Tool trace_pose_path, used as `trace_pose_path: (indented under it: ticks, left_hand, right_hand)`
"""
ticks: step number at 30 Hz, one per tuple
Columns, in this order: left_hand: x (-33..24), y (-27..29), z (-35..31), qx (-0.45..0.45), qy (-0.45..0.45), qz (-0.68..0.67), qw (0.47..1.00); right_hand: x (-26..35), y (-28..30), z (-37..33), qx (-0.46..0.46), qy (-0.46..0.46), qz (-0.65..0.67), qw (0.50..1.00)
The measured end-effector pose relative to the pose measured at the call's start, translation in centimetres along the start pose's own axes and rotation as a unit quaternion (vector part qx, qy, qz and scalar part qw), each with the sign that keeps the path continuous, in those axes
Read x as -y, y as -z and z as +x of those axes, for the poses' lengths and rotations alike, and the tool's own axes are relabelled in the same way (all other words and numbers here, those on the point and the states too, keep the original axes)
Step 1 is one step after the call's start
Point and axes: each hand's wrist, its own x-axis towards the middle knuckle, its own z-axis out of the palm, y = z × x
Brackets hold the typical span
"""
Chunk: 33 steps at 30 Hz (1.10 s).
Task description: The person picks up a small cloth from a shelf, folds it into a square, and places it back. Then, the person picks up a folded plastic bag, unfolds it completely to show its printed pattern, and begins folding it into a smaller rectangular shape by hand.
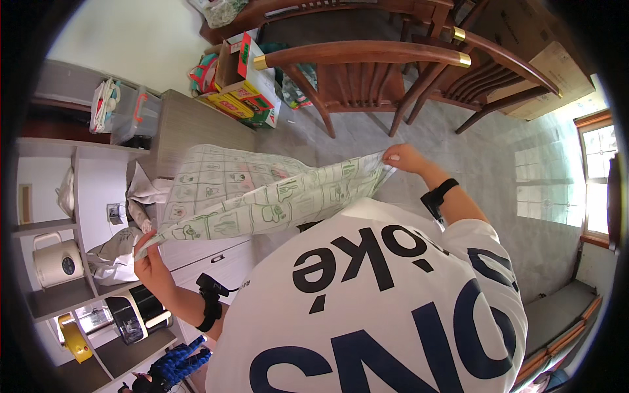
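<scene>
A thin white cloth (pixel 282 193) with green printed squares, like a tablecloth, is stretched between my two hands. My left hand (pixel 149 259) pinches one corner at the lower left, close to the shelves. Farther right and higher, my right hand (pixel 405 158) grips the opposite corner between thumb and fingers. The edge between them is drawn fairly taut and folded over. Behind that edge the rest of the cloth spreads back over a grey wooden surface, sagging in soft folds. Dark bands with small devices sit on both my wrists.
Wooden chairs (pixel 360 78) stand across the far side, beside an open colourful carton (pixel 246 85). At left, a shelf unit holds a cream appliance (pixel 57 261), a black appliance (pixel 136 314) and a clear plastic bin (pixel 136 116). Crumpled pale fabric (pixel 118 255) lies by my left hand.
</scene>
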Motion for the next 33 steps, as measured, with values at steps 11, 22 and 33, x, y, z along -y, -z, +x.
trace_pose_path:
  ticks: [11,22,33]
  left_hand:
    - [8.7,0.8,0.0,0.034,0.165,-0.130,0.977]
    - [12.0,1.3,0.8,0.011,0.156,-0.157,0.975]
    - [10.1,1.9,-0.4,-0.002,0.111,-0.112,0.987]
  right_hand:
    - [7.0,8.0,1.8,-0.084,-0.109,0.108,0.984]
    - [10.1,11.2,2.2,-0.136,-0.051,0.147,0.978]
    - [10.8,12.3,1.1,-0.104,-0.046,0.102,0.988]
